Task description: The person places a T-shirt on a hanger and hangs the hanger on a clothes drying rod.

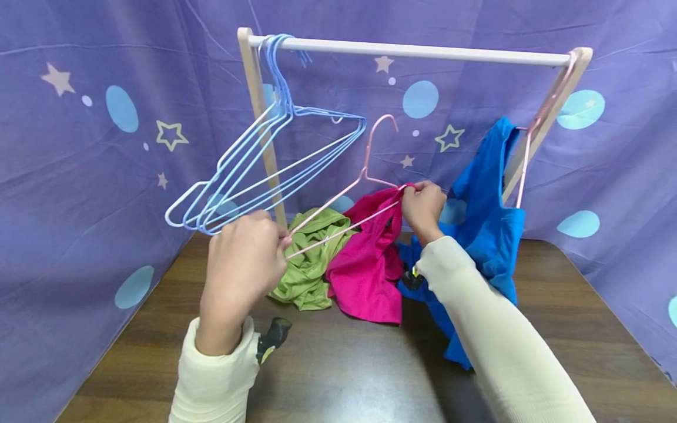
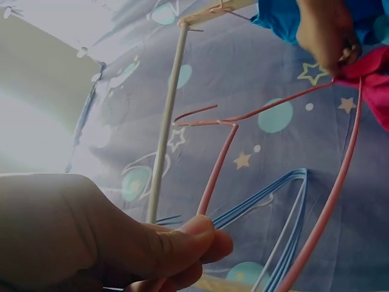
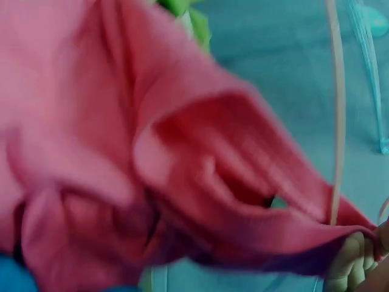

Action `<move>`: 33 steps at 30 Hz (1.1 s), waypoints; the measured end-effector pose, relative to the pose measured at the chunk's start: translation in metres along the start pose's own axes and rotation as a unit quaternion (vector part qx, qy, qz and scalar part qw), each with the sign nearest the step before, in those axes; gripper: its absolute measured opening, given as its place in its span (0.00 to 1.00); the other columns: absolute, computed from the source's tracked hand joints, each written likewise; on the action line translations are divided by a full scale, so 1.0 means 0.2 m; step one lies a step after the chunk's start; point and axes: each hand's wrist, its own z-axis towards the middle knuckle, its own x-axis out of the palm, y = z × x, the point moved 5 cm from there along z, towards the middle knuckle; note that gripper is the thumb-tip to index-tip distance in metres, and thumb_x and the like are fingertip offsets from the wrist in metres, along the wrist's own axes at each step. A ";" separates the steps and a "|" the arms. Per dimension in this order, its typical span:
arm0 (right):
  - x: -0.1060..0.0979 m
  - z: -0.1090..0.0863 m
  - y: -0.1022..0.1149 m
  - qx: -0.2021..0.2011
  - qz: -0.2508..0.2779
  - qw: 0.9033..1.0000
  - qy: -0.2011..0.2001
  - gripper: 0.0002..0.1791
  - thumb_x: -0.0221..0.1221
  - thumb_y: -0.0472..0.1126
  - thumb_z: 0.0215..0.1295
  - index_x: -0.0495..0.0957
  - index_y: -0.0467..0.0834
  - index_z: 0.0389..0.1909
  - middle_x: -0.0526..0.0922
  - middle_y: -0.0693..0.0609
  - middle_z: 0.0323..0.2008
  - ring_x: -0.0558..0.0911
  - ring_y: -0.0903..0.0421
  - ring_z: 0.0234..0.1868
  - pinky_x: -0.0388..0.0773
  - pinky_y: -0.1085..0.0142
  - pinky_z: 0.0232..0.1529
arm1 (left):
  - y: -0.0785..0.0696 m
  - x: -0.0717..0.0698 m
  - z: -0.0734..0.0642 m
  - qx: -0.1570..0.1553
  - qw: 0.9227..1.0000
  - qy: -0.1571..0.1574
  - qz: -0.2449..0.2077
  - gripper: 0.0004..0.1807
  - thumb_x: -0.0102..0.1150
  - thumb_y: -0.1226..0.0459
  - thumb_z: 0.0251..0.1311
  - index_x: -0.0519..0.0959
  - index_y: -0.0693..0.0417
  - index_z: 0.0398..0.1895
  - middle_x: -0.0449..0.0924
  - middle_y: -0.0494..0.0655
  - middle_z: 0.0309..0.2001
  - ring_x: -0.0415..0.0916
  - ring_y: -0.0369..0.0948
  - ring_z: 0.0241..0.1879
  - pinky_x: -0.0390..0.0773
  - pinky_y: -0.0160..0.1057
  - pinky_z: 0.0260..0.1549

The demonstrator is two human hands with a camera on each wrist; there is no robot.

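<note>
My left hand pinches the left corner of a pink wire hanger, thumb against fingers in the left wrist view. The hanger is held in the air, tilted, its hook up and off the rail. At its other end my right hand grips the edge of a magenta garment, which hangs down from the fingers toward the table. The hanger's right end goes into the cloth there. In the right wrist view an opening in the garment gapes beside the hanger's bar.
A rack with a white rail stands at the back. Several blue and white hangers hang on its left; a blue garment hangs on a pink hanger at its right. A green garment lies crumpled on the wooden table.
</note>
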 end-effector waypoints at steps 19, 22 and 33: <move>-0.05 0.04 0.03 -0.161 0.003 0.966 0.202 0.18 0.55 0.29 0.73 0.81 0.36 0.60 0.84 0.38 0.44 0.85 0.47 0.46 0.81 0.63 0.50 | 0.03 0.04 0.04 -0.019 0.999 0.045 -0.024 0.05 0.68 0.61 0.63 0.91 0.48 0.35 0.86 0.48 0.37 0.82 0.62 0.36 0.78 0.60 0.31; -0.08 0.04 0.04 -0.274 -0.084 0.948 0.138 0.11 0.62 0.29 0.67 0.87 0.37 0.47 0.85 0.38 0.44 0.82 0.43 0.49 0.74 0.52 0.56 | 0.04 0.05 0.04 -0.019 0.998 0.048 -0.022 0.05 0.68 0.61 0.63 0.91 0.48 0.34 0.87 0.48 0.37 0.82 0.62 0.35 0.79 0.59 0.30; -0.11 -0.03 0.05 -0.451 -0.164 0.870 0.116 0.06 0.67 0.33 0.65 0.88 0.36 0.41 0.89 0.42 0.39 0.86 0.44 0.41 0.83 0.50 0.48 | 0.05 0.04 0.04 -0.027 0.999 0.038 -0.011 0.03 0.71 0.63 0.59 0.90 0.47 0.28 0.85 0.48 0.31 0.81 0.61 0.31 0.76 0.60 0.25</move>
